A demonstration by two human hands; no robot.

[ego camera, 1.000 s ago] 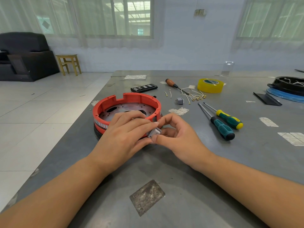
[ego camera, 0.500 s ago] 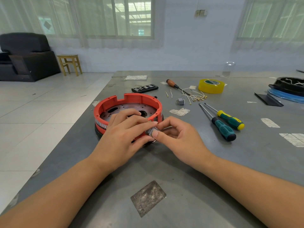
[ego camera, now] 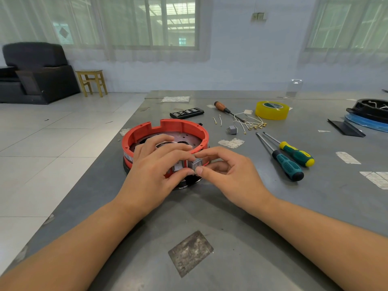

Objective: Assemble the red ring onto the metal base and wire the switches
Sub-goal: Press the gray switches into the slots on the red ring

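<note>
A grey metal worktable [ego camera: 241, 217] holds a red ring [ego camera: 180, 126] seated on a perforated metal base [ego camera: 184, 139] near its left edge. The left hand [ego camera: 155, 173] lies across the ring's near wall, fingers curled over the rim. The right hand [ego camera: 228, 175] pinches a small grey rocker switch [ego camera: 197, 164] set in that wall, beside a second switch [ego camera: 177, 166].

Nothing legible is showing anywhere. The green label on the yellow tape roll [ego camera: 272, 110] at the far right of the bench [ego camera: 241, 217] is showing print too small to read. The grey switch [ego camera: 197, 164] is showing a faint circle mark.
</note>
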